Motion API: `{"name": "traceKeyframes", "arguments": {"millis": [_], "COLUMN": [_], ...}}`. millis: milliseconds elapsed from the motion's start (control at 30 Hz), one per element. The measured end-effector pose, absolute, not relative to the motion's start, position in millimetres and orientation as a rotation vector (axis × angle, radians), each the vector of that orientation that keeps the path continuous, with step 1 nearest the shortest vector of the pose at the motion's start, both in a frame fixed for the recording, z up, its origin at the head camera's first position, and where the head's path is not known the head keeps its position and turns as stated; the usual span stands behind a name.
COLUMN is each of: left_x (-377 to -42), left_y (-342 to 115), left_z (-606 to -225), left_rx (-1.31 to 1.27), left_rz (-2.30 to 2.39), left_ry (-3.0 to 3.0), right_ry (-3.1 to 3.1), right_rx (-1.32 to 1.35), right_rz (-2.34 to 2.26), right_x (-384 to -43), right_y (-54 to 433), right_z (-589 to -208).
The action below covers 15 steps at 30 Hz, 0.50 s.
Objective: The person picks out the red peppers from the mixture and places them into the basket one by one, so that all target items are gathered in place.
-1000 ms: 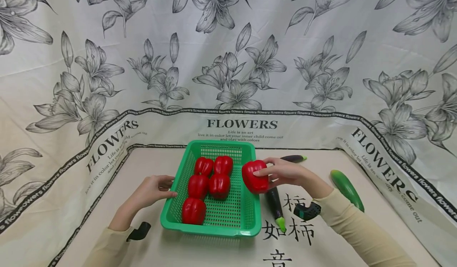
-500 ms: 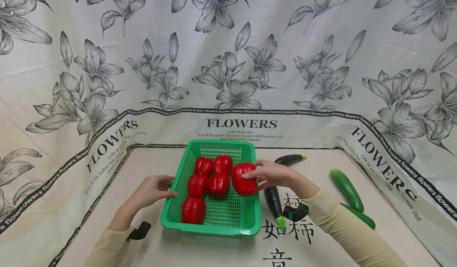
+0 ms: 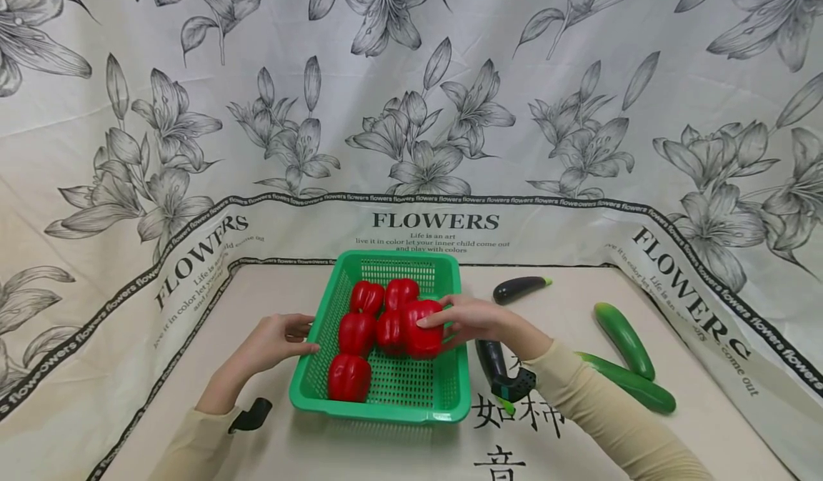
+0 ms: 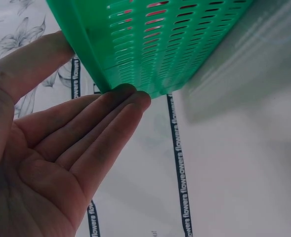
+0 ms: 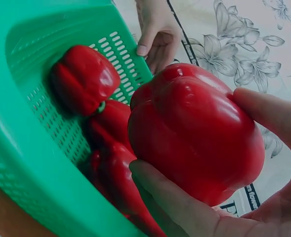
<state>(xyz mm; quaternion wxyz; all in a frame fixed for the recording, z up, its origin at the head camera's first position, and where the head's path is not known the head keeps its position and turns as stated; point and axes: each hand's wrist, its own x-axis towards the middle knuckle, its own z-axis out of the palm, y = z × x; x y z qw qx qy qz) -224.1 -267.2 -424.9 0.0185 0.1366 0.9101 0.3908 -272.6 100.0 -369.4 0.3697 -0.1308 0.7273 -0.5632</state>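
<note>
My right hand grips a red bell pepper, thumb on one side and fingers on the other. This bell pepper is over the right half of a green plastic basket, overlapping another one in the head view. Several more red bell peppers lie inside, mostly along the left and far parts. At the basket's left side, my left hand touches the rim with its thumb and fingertips. In the left wrist view its fingers are nearly straight against the slotted wall.
Right of the basket lie two eggplants, one farther back and one nearer, partly hidden by the right wrist. Two green cucumbers lie farther right. A floral cloth rises behind the table.
My right hand has carried the bell pepper leftward from the basket's right rim to over its inside. More of the eggplants and cucumbers shows now. The left hand and basket stay put.
</note>
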Motion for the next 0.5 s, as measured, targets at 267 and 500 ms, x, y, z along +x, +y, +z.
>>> {"name": "traceKeyframes", "arguments": {"millis": [267, 500], "left_x": [-224, -223], "left_y": [-268, -268], "left_z": [-425, -423], "left_rx": [0.421, 0.425], "left_rz": [1.221, 1.224], "left_ry": [2.823, 2.822], "right_ry": [1.864, 1.881], "right_rx": [-0.265, -0.292], "right_rz": [-1.450, -1.406], "right_x": [-271, -269], "right_y": [82, 70], "right_z": [-378, -384]}}
